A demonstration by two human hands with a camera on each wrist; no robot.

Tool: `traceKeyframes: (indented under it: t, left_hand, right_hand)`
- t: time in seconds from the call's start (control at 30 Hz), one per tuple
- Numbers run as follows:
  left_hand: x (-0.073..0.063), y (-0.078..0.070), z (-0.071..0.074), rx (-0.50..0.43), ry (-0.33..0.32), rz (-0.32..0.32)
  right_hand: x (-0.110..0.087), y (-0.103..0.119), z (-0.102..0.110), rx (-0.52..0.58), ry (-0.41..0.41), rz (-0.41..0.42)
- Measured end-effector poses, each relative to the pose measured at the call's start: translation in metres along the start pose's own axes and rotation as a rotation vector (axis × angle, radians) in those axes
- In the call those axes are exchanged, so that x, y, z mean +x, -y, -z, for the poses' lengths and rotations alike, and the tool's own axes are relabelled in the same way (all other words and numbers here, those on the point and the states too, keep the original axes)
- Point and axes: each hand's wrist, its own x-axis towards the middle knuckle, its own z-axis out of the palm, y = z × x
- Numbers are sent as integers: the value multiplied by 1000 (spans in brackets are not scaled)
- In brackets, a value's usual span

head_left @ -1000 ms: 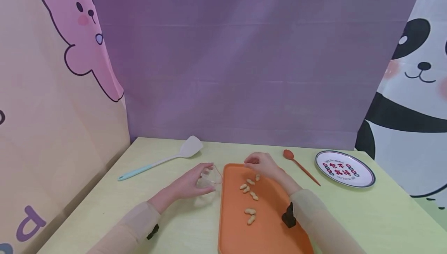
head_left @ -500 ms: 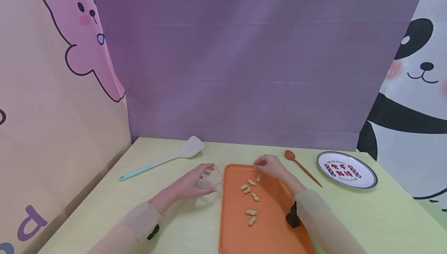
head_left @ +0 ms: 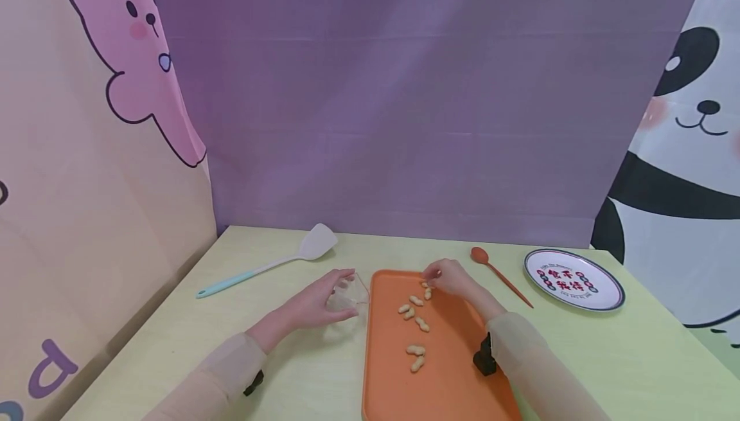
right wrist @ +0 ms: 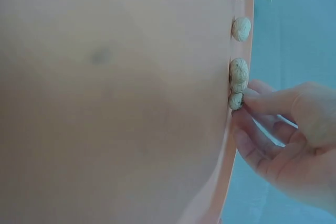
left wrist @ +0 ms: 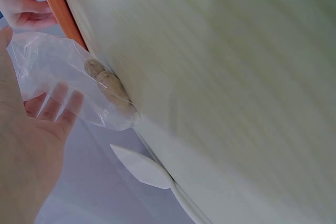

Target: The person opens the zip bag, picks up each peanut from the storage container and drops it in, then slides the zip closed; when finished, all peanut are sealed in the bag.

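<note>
My left hand (head_left: pixel 318 302) holds a clear plastic bag (head_left: pixel 347 295) to the left of the orange tray (head_left: pixel 445 382). In the left wrist view, a peanut (left wrist: pixel 109 85) lies in the bag's lower end, and the fingers show through the film. My right hand (head_left: pixel 453 278) is over the tray's far end. Its thumb and fingertips pinch one peanut (right wrist: pixel 235 101) beside other peanuts (right wrist: pixel 239 71), as the right wrist view shows. Several more peanuts (head_left: pixel 416 301) lie scattered on the tray, two of them nearer its middle, at the front (head_left: pixel 415 349).
Behind my left hand lies a white spatula (head_left: pixel 317 243) with a light blue handle. A red-brown spoon (head_left: pixel 480 255) and a white plate (head_left: pixel 574 279) with red print lie right of the tray. A purple cloth (head_left: pixel 399 99) hangs behind the table.
My right hand has moved right and slightly down, to a peanut at the tray's far edge, and its fingertips have come together on it. My left hand stays in place with the bag.
</note>
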Motion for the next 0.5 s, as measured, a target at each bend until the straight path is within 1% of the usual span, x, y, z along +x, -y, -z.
traceKeyframes:
  t: [0.13, 0.2, 0.27, 0.33, 0.4, 0.5]
  left_hand:
    - [-1, -1, 0, -5, -1, 6]
    - [-1, -1, 0, -4, -2, 5]
    - [-1, -1, 0, -5, -3, 3]
    - [-1, -1, 0, -7, -4, 0]
    - [-1, -1, 0, -9, -6, 1]
    - [-1, -1, 0, -8, -6, 4]
  right_hand:
    - [1, -3, -1, 5, -4, 22]
    - [0, -4, -1, 8, -12, 10]
    - [-1, -4, 0, -2, -15, -10]
    - [-2, -5, 1, -16, -9, -47]
    - [-4, -5, 2, -35, 5, -84]
    - [-6, -6, 3, -65, 22, -114]
